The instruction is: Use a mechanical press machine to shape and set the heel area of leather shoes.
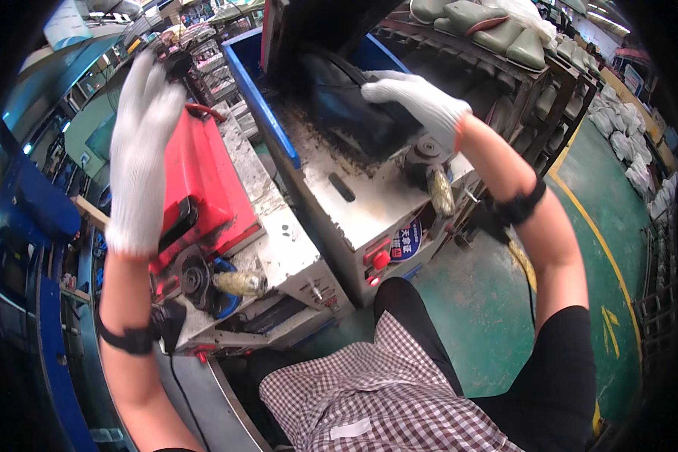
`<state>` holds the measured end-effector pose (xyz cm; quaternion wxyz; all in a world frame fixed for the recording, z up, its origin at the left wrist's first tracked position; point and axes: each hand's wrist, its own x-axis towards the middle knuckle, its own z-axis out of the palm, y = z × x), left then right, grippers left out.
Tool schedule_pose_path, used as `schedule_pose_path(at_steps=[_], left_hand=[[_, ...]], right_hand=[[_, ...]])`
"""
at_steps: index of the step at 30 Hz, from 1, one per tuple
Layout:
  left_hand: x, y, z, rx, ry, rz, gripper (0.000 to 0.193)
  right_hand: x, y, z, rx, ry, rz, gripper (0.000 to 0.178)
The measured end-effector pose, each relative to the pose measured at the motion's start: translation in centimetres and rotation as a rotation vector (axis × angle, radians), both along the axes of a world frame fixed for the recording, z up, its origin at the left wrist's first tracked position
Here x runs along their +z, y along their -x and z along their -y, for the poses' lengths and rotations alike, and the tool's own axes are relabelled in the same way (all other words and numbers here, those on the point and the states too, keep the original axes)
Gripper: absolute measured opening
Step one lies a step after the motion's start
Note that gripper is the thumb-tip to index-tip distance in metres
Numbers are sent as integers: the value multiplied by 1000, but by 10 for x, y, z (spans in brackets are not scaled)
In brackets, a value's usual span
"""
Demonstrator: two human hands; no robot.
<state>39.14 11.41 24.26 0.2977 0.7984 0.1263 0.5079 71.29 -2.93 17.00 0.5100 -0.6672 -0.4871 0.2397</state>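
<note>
My left hand, in a white knit glove, is raised at the left with its fingers stretched out and a little blurred. No object shows in it. Beside it, lower down, is a red machine cover with a black handle. My right hand, also gloved in white, reaches to the upper edge of a black glossy piece whose kind I cannot make out. Its fingers are closed at that edge, their tips partly hidden. The black piece leans above the dirty light top of the right machine.
Blue panels flank the right machine. Knobs and yellowed grips stick out in front, near red buttons. A rack at the far right holds several green shoe-shaped pieces. White bags lie beyond the green floor.
</note>
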Motion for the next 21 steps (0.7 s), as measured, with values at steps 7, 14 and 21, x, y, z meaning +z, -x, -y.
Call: schedule_pose_path(at_steps=[7, 14, 21], left_hand=[[91, -156, -63, 231, -716, 99, 35], [145, -204, -71, 179, -591, -472, 40], [137, -206, -55, 324, -625, -489, 31]], right_hand=[[-32, -82, -120, -305, 308, 560, 87], [-56, -80, -130, -34, 607, 792, 94], [-45, -66, -130, -40, 641, 831, 97]])
